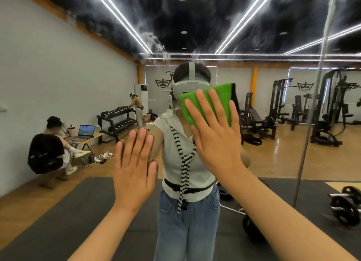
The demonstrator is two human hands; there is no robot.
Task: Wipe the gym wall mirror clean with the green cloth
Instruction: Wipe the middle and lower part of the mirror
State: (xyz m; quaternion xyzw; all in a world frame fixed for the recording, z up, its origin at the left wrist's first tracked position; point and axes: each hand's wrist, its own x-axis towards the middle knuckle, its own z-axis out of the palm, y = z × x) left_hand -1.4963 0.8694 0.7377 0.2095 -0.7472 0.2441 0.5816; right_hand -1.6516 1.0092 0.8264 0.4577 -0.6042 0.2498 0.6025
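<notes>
The wiping was under way. The right hand (214,135) lay flat with its fingers straight and spread, pressing the green cloth (222,93) against the mirror (58,75); it gripped nothing, only pinning the cloth under palm and fingers. The cloth sat at about head height on the glass, well to the left of the vertical seam (312,104) that split the mirror into panels. The left hand (134,168) was also open, fingers straight and together, its palm against the glass lower down and to the left of the cloth, holding nothing and seemingly bracing.

As I judged it, the next move called for steady pressure and a sweep of the cloth across the panel, keeping it flat so that it would not slip out from under the fingers, and lifting the left hand clear before its own prints needed wiping.

Much of the cloth was hidden beneath the hand; a dark band along its right edge could have been backing or its reflection. The mirror's outer edges lay out of frame. Whether the pale streaks high on the glass were smears or the reflected ceiling's pattern could not be told, so progress was hard to gauge.
</notes>
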